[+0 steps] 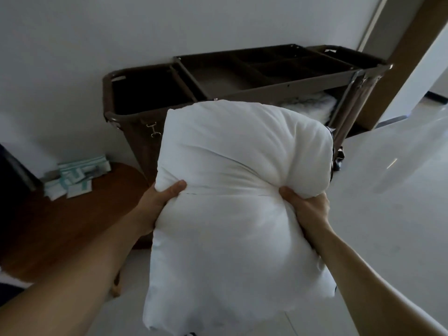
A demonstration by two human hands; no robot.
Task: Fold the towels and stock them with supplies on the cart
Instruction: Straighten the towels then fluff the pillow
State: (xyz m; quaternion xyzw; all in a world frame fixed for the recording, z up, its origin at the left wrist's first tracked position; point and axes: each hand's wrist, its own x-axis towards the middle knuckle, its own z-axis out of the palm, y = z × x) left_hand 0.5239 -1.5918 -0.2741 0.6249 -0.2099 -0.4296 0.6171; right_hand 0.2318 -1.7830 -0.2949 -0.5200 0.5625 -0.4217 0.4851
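A: Head view: left hand (158,204)?
B: Curled on the left edge of the white pillow (232,214), thumb on top.
A: Right hand (308,207)?
B: Clenched round a bunched fold on the right side.
A: Pillow's place?
B: Held aloft before the brown cart (278,89); teal-and-white packets (75,177) on the wooden table (72,226), well apart, left.

We record a plain pale grey wall (72,32) ahead, dimly and evenly lit. Pale floor (138,258) below. At left, a round-edged brown wooden table (72,226). At right, a glossy white surface (388,226) with faint reflections; behind it, a tall brown wood panel (412,44) stands beside a pale vertical strip (373,20).
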